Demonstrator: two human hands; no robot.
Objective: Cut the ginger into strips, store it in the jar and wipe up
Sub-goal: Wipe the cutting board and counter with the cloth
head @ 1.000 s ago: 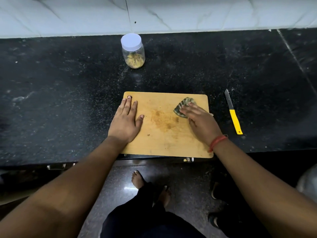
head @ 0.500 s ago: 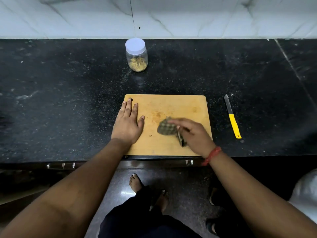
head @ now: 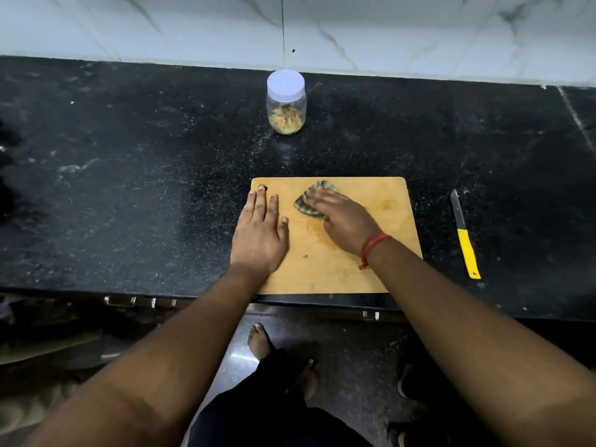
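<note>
On the board, right hand atop cloth

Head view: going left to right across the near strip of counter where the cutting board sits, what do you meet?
left hand → cloth → right hand, pressing on the cloth → knife with a yellow handle

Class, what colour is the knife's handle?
Yellow; the knife handle shows best in the head view.

The clear jar, white lid on, stands upright far back on the tabletop, ginger strips inside. The striped cloth lies on the wooden cutting board under my right grip.
</note>
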